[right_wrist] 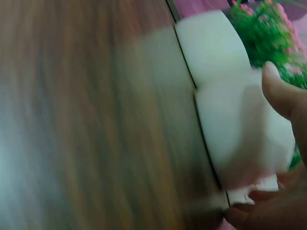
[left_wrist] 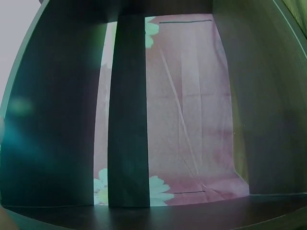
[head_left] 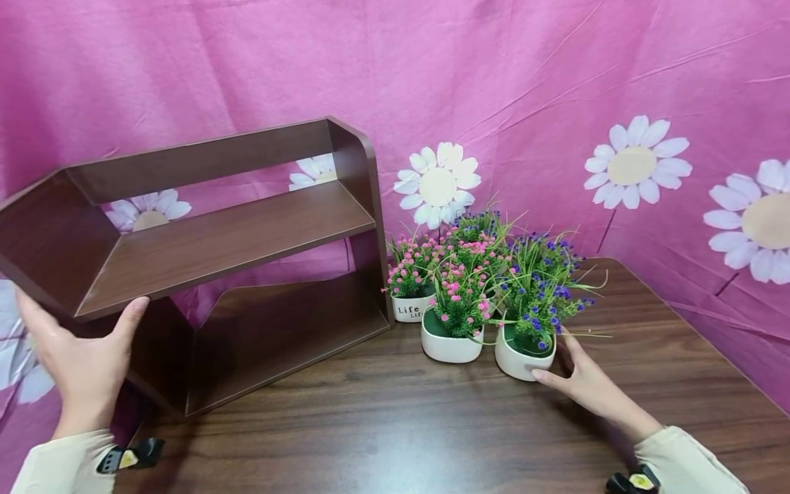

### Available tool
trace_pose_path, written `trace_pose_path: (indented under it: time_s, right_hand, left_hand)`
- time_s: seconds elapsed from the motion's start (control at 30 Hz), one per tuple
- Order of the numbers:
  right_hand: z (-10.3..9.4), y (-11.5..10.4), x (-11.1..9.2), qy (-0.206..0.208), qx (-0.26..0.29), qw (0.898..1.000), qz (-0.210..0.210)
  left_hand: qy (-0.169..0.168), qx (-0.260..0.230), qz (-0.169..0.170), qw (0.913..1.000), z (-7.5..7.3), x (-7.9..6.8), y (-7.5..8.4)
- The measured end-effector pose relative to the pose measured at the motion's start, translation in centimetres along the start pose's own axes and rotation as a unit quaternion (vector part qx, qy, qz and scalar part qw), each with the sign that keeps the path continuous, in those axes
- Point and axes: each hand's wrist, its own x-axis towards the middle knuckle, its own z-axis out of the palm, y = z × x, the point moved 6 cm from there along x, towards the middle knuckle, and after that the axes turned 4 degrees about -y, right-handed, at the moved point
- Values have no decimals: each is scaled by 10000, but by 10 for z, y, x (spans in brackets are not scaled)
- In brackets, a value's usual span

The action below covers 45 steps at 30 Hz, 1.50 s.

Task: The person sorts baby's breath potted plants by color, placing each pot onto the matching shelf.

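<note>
In the head view, a dark brown two-tier wooden shelf (head_left: 247, 240) stands at the left of the table. My left hand (head_left: 83, 357) grips its left side under the upper board, the thumb at the front edge. The left wrist view looks into the shelf's boards (left_wrist: 128, 115). To the right, my right hand (head_left: 583, 377) holds a white pot (head_left: 521, 360) of blue artificial flowers (head_left: 543, 295), thumb at the front and fingers at its right side. The right wrist view shows the right hand (right_wrist: 283, 158) against a white pot (right_wrist: 244, 129).
Beside the held pot stands a white pot (head_left: 452, 346) of pink flowers. Behind it, nearer the shelf, is another pink-flowered pot (head_left: 410, 309) with lettering; more blue flowers (head_left: 478, 223) show at the back. A pink cloth (head_left: 524, 82) with large daisies hangs behind the wooden table (head_left: 370, 425).
</note>
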Motion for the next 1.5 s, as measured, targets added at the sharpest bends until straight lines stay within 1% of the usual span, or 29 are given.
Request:
trace_pose_path:
  time_s: [0.07,0.17,0.23,0.3,0.37,0.5,0.6,0.73,0.9,1.0,1.1,1.2,1.3,1.37,1.43,1.5]
  right_hand:
    - [5,-3,1,235,336,9991,-72]
    - [11,-7,4,690,619,9957,-46]
    - [13,-9,4,996,553,9934,121]
    - [15,-11,5,1286,305,9908,296]
    - [16,-13,7,1550,97,9872,350]
    - [20,-15,11,1944,21,9806,259]
    - [22,-15,12,2018,93,9788,349]
    - [25,-15,12,1975,210,9786,534]
    - [24,-12,10,1732,369,9821,637]
    - [21,-10,6,1541,300,9852,695]
    - [17,-9,1,1519,153,9853,770]
    - [15,-11,-2,1660,111,9833,737]
    - [14,-16,-1,1927,42,9798,542]
    - [14,-18,1,2127,-63,9759,487]
    - [16,-19,2,2308,-148,9714,535]
    - [17,-18,3,2460,-186,9668,671]
  left_hand:
    - [70,-144,15,9999,1,-1,7]
    - [140,-319,12,9994,3,-5,21]
    - [168,-396,6,9991,4,-7,29]
    - [217,-430,-23,9988,5,-8,32]
    - [296,-478,-28,9984,4,-8,30]
    - [346,-430,-99,9984,3,-4,10]
    - [317,-366,-150,9987,3,-3,2]
    - [334,-357,-166,9987,2,-3,1]
    - [347,-296,-227,9987,2,-3,-6]
    - [335,-285,-288,9986,2,-3,-8]
    - [326,-273,-263,9987,2,-3,-8]
    - [331,-250,-177,9990,1,-2,-7]
    - [330,-204,-150,9991,1,-2,-7]
    - [322,-201,-167,9991,1,-2,-8]
    - [307,-224,-182,9991,2,-1,-9]
    - [299,-240,-189,9991,3,-2,-10]
